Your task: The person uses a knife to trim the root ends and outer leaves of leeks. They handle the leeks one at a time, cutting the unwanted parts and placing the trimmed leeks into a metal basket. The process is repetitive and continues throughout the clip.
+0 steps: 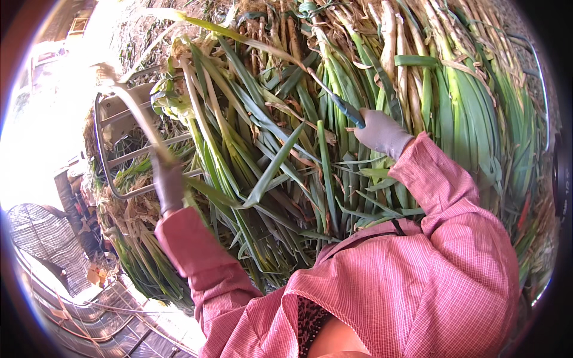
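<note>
Gloved in grey, my left hand is closed around a long green onion stalk, blurred by motion; its green leaf trails down to the right of the hand. My right hand, also gloved, grips a green onion leaf or stalk whose thin pale part runs up and to the left. Below both hands lies a thick layer of green onions, white stalks upward and green leaves toward me. Bundles tied with leaves lie to the right of my right hand.
A metal rack frame stands beside my left hand. More onions lie at lower left, near dark slatted or sheet-like material. A curved metal bar edges the pile at right. Bright glare washes out the far left.
</note>
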Demonstrator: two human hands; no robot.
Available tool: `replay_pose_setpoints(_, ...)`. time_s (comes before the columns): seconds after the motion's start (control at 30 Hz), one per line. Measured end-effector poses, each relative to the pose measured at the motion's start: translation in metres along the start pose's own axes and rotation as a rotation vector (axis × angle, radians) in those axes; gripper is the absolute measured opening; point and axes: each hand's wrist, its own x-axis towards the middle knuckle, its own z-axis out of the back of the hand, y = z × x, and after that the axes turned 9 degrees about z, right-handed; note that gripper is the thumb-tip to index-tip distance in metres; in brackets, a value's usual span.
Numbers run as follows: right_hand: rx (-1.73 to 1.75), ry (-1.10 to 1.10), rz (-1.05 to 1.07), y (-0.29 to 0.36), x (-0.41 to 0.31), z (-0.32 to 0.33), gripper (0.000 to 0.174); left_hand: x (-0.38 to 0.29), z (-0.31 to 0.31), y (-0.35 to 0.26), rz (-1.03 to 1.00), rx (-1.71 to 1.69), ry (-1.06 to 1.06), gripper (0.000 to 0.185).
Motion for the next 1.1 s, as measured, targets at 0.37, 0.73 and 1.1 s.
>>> replay_pose_setpoints(0.37, -0.114, 0.007, -0.065, -0.025, -0.004, -0.012, 0.034, -0.005, -0.179, -0.007, -0.113, 0.761, -0.098, 0.09)
replay_pose_setpoints(0.73, -0.109, -0.022, -0.008, -0.04, -0.02, -0.009, 0.03, 0.0, -0.2, 0.017, -0.205, 1.335, 0.191, 0.051)
replay_pose_setpoints(1.1, -0.013, -0.237, -0.073, -0.062, -0.037, 0.011, 0.028, -0.035, -0.188, 0.043, -0.275, 1.104, 0.175, 0.057)
